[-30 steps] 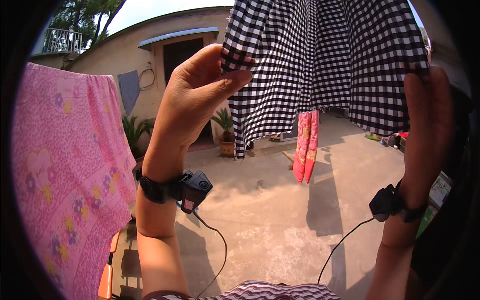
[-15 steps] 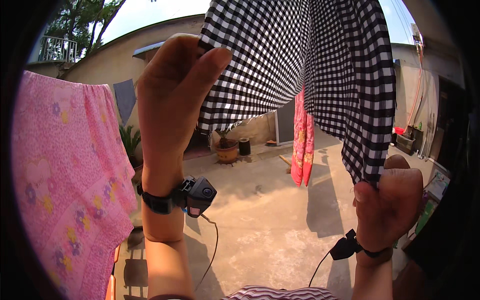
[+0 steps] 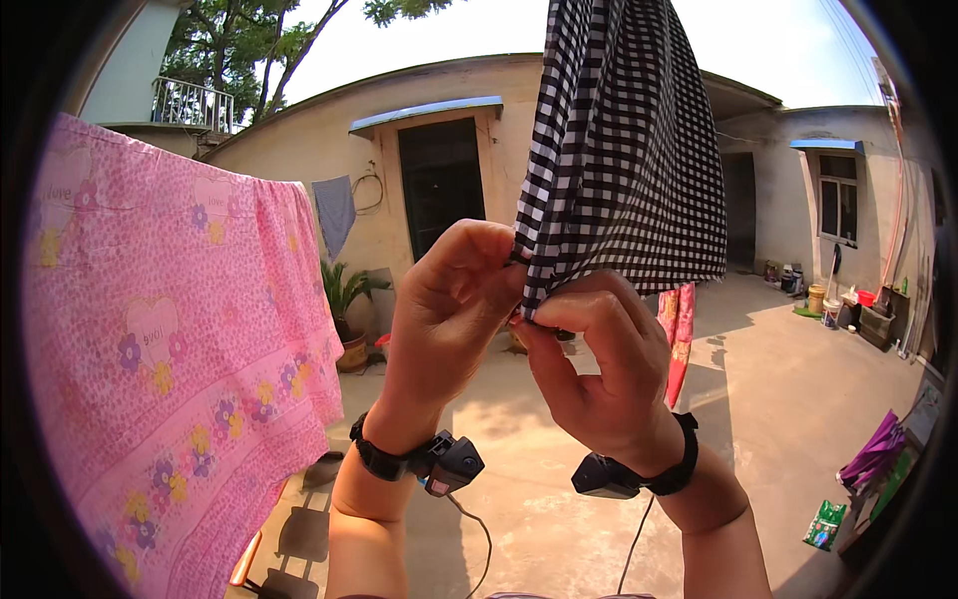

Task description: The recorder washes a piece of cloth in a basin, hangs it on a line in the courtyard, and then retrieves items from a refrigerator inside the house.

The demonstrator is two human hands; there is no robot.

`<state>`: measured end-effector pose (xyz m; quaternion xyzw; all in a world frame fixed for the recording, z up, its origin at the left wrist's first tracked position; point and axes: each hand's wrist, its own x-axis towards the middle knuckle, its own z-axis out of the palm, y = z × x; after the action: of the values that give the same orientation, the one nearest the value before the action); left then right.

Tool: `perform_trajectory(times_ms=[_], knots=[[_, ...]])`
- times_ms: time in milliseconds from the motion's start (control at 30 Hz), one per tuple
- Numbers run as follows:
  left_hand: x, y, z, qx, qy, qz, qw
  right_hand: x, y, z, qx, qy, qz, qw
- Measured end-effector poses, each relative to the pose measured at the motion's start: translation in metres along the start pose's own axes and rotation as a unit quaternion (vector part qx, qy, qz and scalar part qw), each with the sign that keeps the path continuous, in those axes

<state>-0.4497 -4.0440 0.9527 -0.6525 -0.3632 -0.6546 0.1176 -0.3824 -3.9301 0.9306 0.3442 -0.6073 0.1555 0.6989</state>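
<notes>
A black-and-white checked cloth (image 3: 639, 150) hangs down in front of me from above the top of the view, its upper part out of sight. My left hand (image 3: 454, 299) pinches the cloth's lower left corner between thumb and fingers. Just beside it, my right hand (image 3: 604, 354) grips the same corner from below and to the right, thumb against forefinger. The two hands nearly touch there. A dark wrist strap with a small black camera (image 3: 454, 464) is on my left wrist, and a similar device (image 3: 609, 476) is on the right.
A pink floral sheet (image 3: 190, 339) hangs close on the left. Behind the checked cloth hangs a red patterned cloth (image 3: 679, 334). A potted plant (image 3: 349, 309) stands by the far wall. At right are a purple umbrella (image 3: 875, 451), a green packet (image 3: 825, 524) and several buckets.
My right hand has come up and left to meet the left hand. The cloth's spread lower edge is now gathered at one corner. My view has turned to the left.
</notes>
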Motion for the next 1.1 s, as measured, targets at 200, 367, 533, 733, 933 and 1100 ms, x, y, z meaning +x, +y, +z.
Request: perform_trajectory(times_ms=[200,367,533,733,933,1100], knots=[[-0.011,0.007,0.005,-0.081,0.052,-0.060,0.994,-0.006,0.004,0.005,-0.017,-0.010,-0.054,0.998],[-0.028,0.032,0.016,-0.042,0.134,-0.061,0.988,-0.003,-0.007,0.009,0.007,-0.016,-0.107,0.994],[-0.024,0.029,0.024,0.019,0.220,-0.030,0.975,0.003,-0.008,-0.003,0.012,-0.040,-0.116,0.992],[-0.044,0.030,0.024,0.109,0.216,-0.014,0.970,0.008,-0.012,-0.011,0.012,-0.076,-0.108,0.991],[-0.042,0.037,0.037,-0.047,0.199,-0.063,0.977,0.009,-0.008,-0.016,0.010,-0.103,-0.114,0.988],[-0.038,0.032,0.028,0.047,0.216,-0.067,0.973,0.012,0.003,-0.028,0.089,-0.171,-0.097,0.977]])
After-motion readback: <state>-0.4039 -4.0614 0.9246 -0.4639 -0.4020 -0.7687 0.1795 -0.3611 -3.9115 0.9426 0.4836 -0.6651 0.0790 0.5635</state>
